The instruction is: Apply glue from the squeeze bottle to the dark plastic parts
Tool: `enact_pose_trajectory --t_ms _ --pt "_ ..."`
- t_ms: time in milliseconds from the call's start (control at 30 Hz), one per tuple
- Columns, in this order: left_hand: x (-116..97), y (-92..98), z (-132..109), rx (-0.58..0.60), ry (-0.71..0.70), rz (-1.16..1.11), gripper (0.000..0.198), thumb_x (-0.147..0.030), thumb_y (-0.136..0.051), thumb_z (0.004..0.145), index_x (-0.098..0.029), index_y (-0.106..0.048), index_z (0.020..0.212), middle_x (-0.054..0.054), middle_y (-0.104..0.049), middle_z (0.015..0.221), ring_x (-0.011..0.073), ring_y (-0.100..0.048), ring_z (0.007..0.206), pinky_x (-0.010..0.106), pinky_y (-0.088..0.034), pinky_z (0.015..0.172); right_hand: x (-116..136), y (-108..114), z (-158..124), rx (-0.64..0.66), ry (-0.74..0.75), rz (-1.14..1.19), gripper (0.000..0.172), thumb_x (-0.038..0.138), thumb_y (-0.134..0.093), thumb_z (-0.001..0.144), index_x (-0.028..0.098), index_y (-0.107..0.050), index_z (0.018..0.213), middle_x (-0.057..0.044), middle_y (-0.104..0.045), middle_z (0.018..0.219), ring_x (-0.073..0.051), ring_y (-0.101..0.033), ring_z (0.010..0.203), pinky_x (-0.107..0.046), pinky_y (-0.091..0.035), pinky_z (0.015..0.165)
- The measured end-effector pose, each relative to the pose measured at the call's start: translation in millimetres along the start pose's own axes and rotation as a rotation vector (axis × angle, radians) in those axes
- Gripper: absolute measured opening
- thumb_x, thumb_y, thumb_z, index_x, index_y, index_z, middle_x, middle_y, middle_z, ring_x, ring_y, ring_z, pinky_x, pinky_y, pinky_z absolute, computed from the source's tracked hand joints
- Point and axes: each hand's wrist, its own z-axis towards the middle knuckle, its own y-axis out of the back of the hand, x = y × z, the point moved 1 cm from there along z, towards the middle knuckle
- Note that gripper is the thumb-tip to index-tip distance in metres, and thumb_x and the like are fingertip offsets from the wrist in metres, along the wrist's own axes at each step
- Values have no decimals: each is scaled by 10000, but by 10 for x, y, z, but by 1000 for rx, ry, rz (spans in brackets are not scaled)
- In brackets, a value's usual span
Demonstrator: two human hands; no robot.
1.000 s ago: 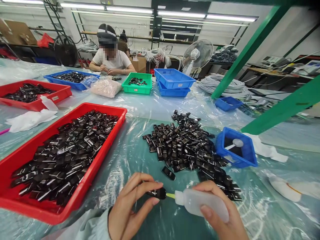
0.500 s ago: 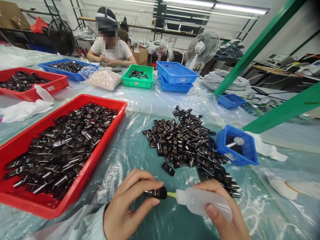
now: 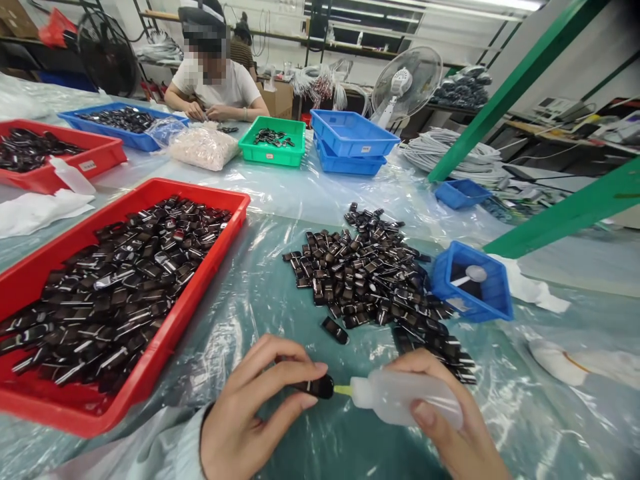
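My left hand pinches a small black part between thumb and fingers, low in the view. My right hand is wrapped round a translucent squeeze bottle lying sideways. The bottle's yellow nozzle touches the end of the black part. Just beyond my hands lies a heap of the same black parts on the plastic-covered table, with one loose part apart from it. A red tray at the left is full of more black parts.
A small blue bin with a white-capped item stands right of the heap. Across the table another person works beside blue trays, a green tray and a second red tray. White cloths, a fan and green posts are around.
My hands keep the same hold, with the nozzle at the black part throughout. The view has shifted slightly, so things on the table sit a little higher and further left in the picture.
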Motion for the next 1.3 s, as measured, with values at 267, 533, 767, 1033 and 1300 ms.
enact_pose_trajectory --t_ms 267,533,767,1033,1300 --pt "-6 -19 -13 48 40 24 247 -115 -504 912 -255 -562 1107 27 -580 1060 135 -582 976 221 -457 844 39 2 -22 8 22 5 331 607 -619 740 284 -653 807 14 -594 652 -138 -505 495 -212 -367 428" --pt "49 -96 -118 104 250 103 276 -245 -454 940 -317 -470 1206 2 -647 1077 168 -623 961 273 -508 825 -41 11 -20 34 195 -116 261 549 -594 799 314 -626 907 6 -639 730 -139 -575 539 -191 -427 449" --pt "20 -16 -85 152 162 58 399 -157 -336 970 -324 -438 1317 14 -534 1199 127 -522 1110 197 -403 947 -41 11 -26 -11 138 -53 302 585 -595 780 308 -618 898 14 -618 715 -129 -545 527 -193 -426 458" --pt "29 -14 -57 57 113 76 333 -178 -450 951 -320 -520 1244 6 -561 1140 123 -540 1045 176 -409 899 -40 24 -13 40 81 22 292 580 -610 771 317 -642 896 14 -613 729 -131 -528 542 -193 -388 454" --pt "14 -3 -59 59 76 85 319 -154 -474 937 -305 -544 1210 10 -565 1106 128 -541 1012 208 -421 875 1 23 -21 -9 77 16 329 607 -615 752 295 -661 848 13 -606 707 -135 -537 550 -201 -389 466"
